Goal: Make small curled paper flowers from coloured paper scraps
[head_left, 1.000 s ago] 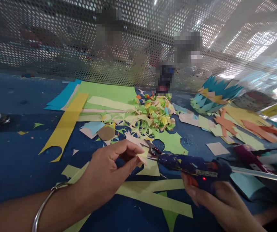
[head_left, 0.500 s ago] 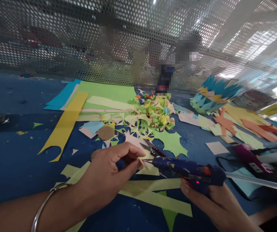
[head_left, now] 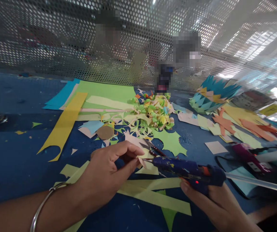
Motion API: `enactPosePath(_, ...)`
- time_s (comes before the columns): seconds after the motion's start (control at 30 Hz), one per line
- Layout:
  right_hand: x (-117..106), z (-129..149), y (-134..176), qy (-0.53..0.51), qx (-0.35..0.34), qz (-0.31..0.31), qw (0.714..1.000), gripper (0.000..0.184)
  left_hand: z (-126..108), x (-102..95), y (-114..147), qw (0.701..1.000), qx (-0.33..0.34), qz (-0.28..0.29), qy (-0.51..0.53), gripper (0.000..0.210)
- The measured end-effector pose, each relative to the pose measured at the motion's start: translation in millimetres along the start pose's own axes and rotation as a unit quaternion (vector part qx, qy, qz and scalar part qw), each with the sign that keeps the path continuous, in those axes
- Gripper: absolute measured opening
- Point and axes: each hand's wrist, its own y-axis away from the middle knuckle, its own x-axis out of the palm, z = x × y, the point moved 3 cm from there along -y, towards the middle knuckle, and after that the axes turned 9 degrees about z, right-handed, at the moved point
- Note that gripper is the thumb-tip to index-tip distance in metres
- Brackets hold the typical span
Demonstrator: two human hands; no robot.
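Observation:
A blue glue gun (head_left: 189, 169) with a red light is gripped in my right hand (head_left: 215, 203), a clear glue stick (head_left: 259, 183) jutting from its back. Between thumb and fingertips, my left hand (head_left: 111, 177) pinches a small pale pink paper piece (head_left: 142, 162). The gun's nozzle (head_left: 148, 159) meets or nearly meets that paper; exact contact is too small to tell. Just behind the nozzle lie dark-handled scissors (head_left: 153, 148). Below both hands are pale green paper strips (head_left: 160, 198) crossing on the blue table.
A heap of small folded paper pieces (head_left: 161, 111) lies beyond the hands. Left stand a yellow strip (head_left: 65, 124) and green sheets (head_left: 109, 91). At right are a paper-petal bowl (head_left: 211, 96) and a purple power strip (head_left: 249, 158) with cables. A perforated metal screen (head_left: 68, 42) rises behind.
Almost nothing differs. The view has shifted very slightly, and both hands keep their hold, with the nozzle still at the pink paper.

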Motion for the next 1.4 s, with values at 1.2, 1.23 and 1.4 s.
enactPosePath(1.2, -51.2, -83.3, -31.8, -0.208, 0.124, -0.069, 0.968, 0.039, 8.7, -3.2, -5.7, 0.989, -0.033, 0.016, 0.146, 0.018)
enactPosePath(1.23, -53.0, -88.3, -34.6, -0.193, 0.122, -0.068, 0.971, 0.039, 8.9, -3.0, -6.1, 0.988, -0.032, 0.017, 0.152, 0.017)
enactPosePath(1.4, -74.9, -91.4, -42.6, 0.029, 0.119, -0.087, 0.989, 0.045, 8.2, -2.8, -6.6, 0.986, -0.026, 0.029, 0.163, 0.016)
